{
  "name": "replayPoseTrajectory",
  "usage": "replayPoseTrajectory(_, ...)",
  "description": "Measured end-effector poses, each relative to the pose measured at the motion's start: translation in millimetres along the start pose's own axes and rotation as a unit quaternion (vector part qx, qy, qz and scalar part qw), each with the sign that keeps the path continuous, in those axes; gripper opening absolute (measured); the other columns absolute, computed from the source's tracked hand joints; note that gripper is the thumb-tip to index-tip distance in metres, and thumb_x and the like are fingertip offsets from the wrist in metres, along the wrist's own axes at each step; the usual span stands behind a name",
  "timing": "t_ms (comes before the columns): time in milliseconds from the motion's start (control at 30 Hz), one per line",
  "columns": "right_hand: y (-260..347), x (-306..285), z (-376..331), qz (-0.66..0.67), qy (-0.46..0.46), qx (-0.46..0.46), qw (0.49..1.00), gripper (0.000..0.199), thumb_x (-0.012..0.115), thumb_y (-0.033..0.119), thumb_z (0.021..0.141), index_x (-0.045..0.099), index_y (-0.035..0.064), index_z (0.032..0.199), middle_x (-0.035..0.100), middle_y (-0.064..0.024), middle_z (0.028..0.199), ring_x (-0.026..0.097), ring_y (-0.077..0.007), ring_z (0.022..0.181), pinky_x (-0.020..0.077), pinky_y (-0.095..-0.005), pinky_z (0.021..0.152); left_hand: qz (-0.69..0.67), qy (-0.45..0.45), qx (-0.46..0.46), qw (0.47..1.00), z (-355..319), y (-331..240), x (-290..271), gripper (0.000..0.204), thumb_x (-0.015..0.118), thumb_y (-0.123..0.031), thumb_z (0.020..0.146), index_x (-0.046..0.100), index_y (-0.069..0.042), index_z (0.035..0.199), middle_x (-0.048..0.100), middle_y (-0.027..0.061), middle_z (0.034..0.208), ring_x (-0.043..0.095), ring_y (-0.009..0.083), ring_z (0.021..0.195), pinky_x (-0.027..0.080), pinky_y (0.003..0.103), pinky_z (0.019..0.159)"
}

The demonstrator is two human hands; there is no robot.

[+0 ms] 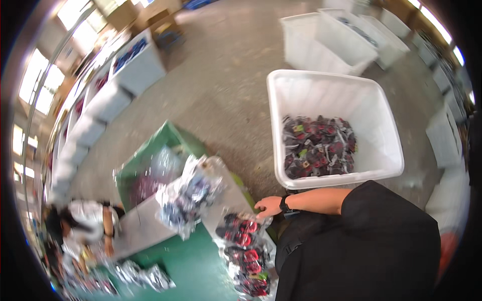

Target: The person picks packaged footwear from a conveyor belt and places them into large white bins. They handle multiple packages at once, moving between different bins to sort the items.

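Observation:
My right hand [269, 206], with a dark watch [285, 204] on its wrist, reaches to the table's edge. Its fingers are bent but apart, and I see nothing held in them. Just beside the fingertips are black-and-red shoes in clear plastic bags [243, 231], lined up along the table's right side; whether the fingers touch the plastic is unclear. Bagged blue-grey goods [193, 193] lie higher up on the table. Beyond my arm, a large white bin [369, 110] holds a pile of similar bagged black-and-red shoes [319, 148]. My left hand is out of view.
The table [186, 261] has a green top and a metal border. A green bin [188, 138] with plastic-wrapped goods adjoins it. A co-worker [85, 226] stands at the far left, by silvery bags [143, 276]. More white bins [321, 42] stand behind; filled white bins [143, 67] line the left.

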State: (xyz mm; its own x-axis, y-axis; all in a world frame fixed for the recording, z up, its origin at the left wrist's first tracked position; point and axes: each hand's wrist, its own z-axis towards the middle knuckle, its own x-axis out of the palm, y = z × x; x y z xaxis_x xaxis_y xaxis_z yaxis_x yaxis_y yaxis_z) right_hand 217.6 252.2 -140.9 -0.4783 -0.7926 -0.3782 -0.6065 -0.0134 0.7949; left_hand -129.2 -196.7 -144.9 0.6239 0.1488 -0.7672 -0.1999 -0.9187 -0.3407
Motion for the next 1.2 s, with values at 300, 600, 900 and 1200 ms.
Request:
replayPoseTrajectory(300,-152,-70,-65,0.005,-0.264,0.216,0.940,0.055,0.065,0.040,0.082,0.059,0.0042,0.124,0.067,-0.0181,0.110,0.062,-0.0360,0.106,0.0485,-0.0453,0.089,0.007,-0.248,0.422,0.872,61,-240,-33,0.051,0.067,-0.016,0.086,0.050,0.004,0.130,0.056,0.0212,0.131,0.061,0.0318,0.108,0.049,0.044,0.092)
replayPoseTrajectory(600,-279,-60,-165,0.256,-0.343,0.352,0.832,0.032,0.064,0.039,0.081,0.070,0.0069,0.082,0.068,-0.0093,0.068,0.064,-0.0220,0.053,0.0525,-0.0359,0.056,-0.097,0.058,0.550,0.828,5,-503,102,0.053,0.070,-0.018,0.086,0.050,0.004,0.130,0.056,0.0219,0.131,0.062,0.0309,0.105,0.051,0.042,0.090)
replayPoseTrajectory(900,-337,-46,-213,0.507,-0.496,0.439,0.552,0.034,0.066,0.028,0.080,0.067,-0.0054,0.085,0.066,-0.0153,0.069,0.065,-0.0252,0.053,0.0500,-0.0377,0.046,-0.035,0.252,0.588,0.768,-95,-634,244,0.053,0.069,-0.020,0.087,0.050,0.003,0.131,0.056,0.0223,0.131,0.061,0.0319,0.107,0.050,0.043,0.091)
replayPoseTrajectory(1200,-342,-49,-261,0.626,-0.562,0.404,0.359,0.066,0.074,0.037,0.080,0.057,-0.0068,0.126,0.064,-0.0194,0.115,0.067,-0.0316,0.098,0.0569,-0.0409,0.079,0.030,0.382,0.536,0.753,-152,-691,345,0.053,0.067,-0.023,0.088,0.049,0.003,0.131,0.055,0.0226,0.131,0.059,0.0328,0.109,0.050,0.044,0.092)
